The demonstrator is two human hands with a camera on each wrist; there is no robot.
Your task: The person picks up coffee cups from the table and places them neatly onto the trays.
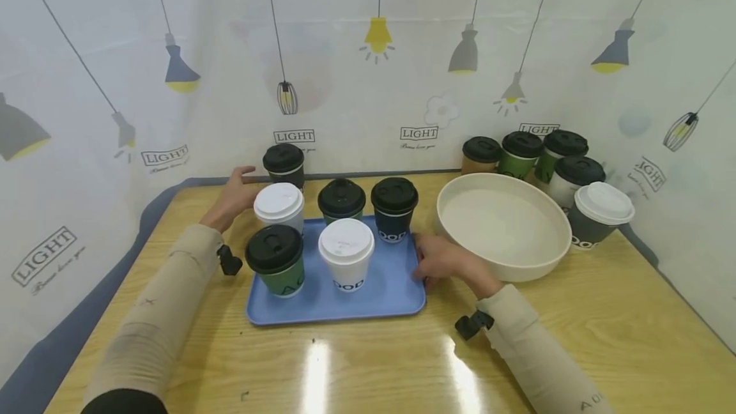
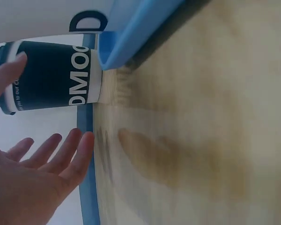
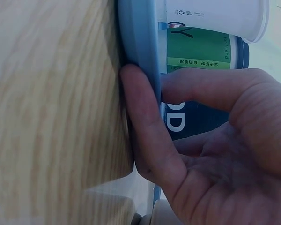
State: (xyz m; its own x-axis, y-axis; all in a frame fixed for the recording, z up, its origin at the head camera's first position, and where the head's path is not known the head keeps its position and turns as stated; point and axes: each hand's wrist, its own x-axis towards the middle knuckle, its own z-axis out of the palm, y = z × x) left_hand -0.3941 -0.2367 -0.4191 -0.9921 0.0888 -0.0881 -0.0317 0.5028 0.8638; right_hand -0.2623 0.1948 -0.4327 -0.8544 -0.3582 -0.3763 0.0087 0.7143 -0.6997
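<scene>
A blue tray [image 1: 368, 299] carries several lidded paper cups: a green cup [image 1: 284, 278] with black lid, a white cup [image 1: 347, 267] with white lid, another white one [image 1: 280, 206] behind, and two black-lidded cups at the back. My right hand [image 1: 439, 257] pinches the tray's right rim, thumb over the edge and fingers below it. Beyond the tray's back left corner stands a dark paper cup [image 1: 284, 165] with a black lid. Just left of that cup is my left hand [image 1: 234, 197], fingers spread; in the left wrist view its thumb overlaps the dark cup [image 2: 54, 75].
A wide cream round bowl [image 1: 506, 222] sits right of the tray. Behind it and at its right, several more lidded cups stand grouped, among them a dark cup [image 1: 598, 213] with white lid. A printed cloth wall [image 1: 345, 101] rises along the table's back and sides.
</scene>
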